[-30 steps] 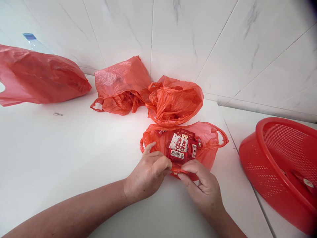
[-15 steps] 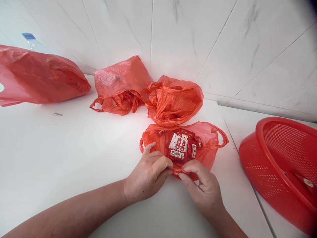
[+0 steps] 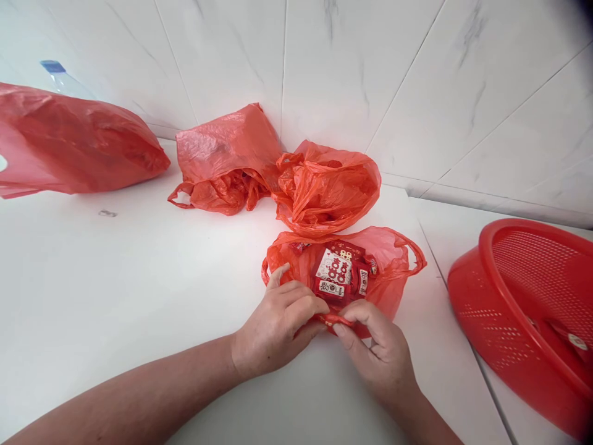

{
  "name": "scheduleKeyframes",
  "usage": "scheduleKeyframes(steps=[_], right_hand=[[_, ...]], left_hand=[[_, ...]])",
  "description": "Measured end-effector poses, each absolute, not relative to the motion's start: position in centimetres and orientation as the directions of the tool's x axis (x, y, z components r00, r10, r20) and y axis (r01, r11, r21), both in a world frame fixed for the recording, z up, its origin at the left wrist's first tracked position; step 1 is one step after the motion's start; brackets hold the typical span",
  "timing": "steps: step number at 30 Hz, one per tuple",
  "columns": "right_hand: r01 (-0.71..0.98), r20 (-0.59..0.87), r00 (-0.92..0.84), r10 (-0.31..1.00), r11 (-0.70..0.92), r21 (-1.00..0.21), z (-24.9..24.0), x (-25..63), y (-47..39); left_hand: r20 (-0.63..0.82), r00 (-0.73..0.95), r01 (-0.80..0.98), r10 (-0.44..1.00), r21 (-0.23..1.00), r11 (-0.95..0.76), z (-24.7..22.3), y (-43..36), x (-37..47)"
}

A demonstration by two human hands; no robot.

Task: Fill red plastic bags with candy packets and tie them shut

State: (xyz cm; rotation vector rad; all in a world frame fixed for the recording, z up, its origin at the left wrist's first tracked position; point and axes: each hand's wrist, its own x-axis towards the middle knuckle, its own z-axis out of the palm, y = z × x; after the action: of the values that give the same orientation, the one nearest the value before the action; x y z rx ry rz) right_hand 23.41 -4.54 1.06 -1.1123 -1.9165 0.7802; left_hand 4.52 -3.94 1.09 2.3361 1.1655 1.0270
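Observation:
An open red plastic bag (image 3: 391, 296) lies on the white tabletop in front of me, its handles spread to the left and right. Inside are several red-and-white wrapped packets (image 3: 334, 269) printed with Chinese characters. My left hand (image 3: 282, 324) is closed, thumb and fingers pinching the bag's near rim. Just to its right, my right hand (image 3: 380, 352) pinches the same rim between thumb and forefinger. Between the two hands a short rolled or folded piece of the rim shows. The fingertips of my left hand are partly hidden by the bag's edge.
Two crumpled red plastic bags (image 3: 227, 145) stand behind, against the marbled tile wall (image 3: 333, 74). A larger red bag (image 3: 78, 142) lies at far left before a clear bottle with a blue cap (image 3: 53, 66). A red plastic basket (image 3: 491, 321) stands at right.
My left fingertips have shifted slightly right along the bag's near rim, toward my right hand. My right hand and the packets look almost unmoved.

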Motion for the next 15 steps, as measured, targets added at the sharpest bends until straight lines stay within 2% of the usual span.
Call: scheduleKeyframes(steps=[15], right_hand=[[0.443, 0.277, -0.338, 0.900, 0.411, -0.797, 1.47, 23.31, -4.46]], left_hand=[[0.524, 0.406, 0.528, 0.749, 0.534, -0.660, 1.31, -3.84, 4.53]])
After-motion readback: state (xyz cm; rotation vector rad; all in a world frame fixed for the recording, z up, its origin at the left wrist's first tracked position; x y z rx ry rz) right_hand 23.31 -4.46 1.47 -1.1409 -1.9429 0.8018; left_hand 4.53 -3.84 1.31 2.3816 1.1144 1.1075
